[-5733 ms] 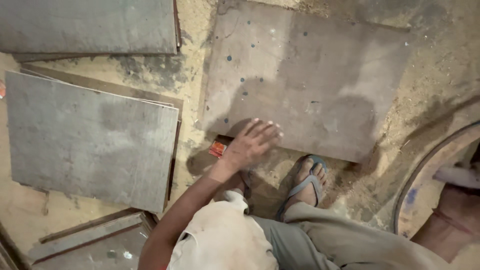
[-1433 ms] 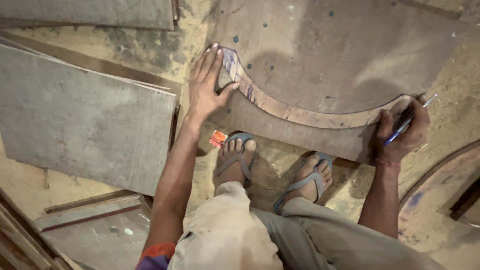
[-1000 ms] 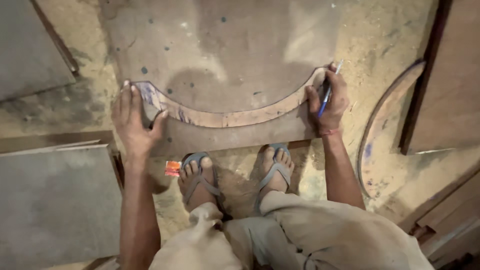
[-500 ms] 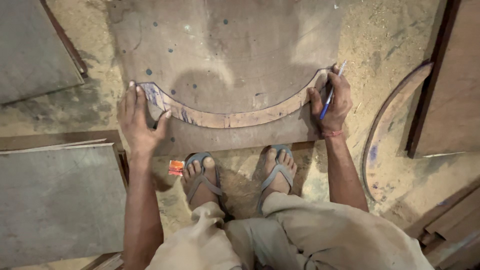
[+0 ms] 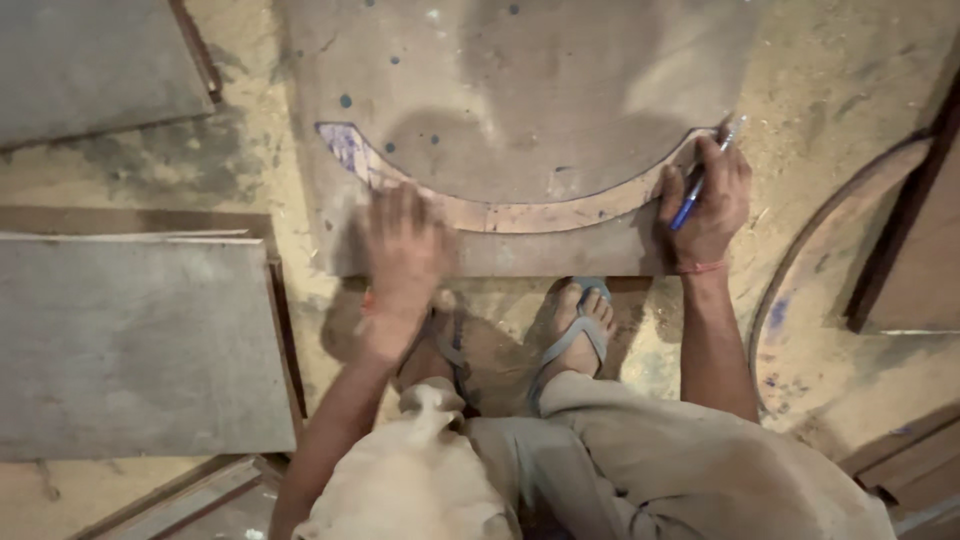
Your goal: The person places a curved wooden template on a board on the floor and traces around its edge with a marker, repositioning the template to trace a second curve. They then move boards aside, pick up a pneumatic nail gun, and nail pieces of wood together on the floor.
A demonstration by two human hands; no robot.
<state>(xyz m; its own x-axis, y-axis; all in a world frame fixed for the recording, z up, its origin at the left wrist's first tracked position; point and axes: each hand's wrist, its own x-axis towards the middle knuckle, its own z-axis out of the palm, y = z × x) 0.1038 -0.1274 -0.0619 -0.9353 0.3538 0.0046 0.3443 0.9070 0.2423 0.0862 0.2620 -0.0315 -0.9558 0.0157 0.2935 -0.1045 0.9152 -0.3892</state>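
Blue pen (image 5: 697, 192) in right hand (image 5: 708, 200); one curved template (image 5: 520, 212).

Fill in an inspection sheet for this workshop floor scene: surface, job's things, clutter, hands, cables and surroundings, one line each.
Surface: sawdust-covered floor, sandy and dusty.
Job's things: curved wooden template lying on a large flat board; blue pen.
Clutter: small red object by the left hand, partly hidden; loose wood dust.
Hands: left hand blurred, over the board's near edge; right hand holds the pen at the template's right end.
Cables: nothing seen.
Surroundings: grey boards stacked on the left; curved wooden piece and planks on the right; sandalled foot below the board.
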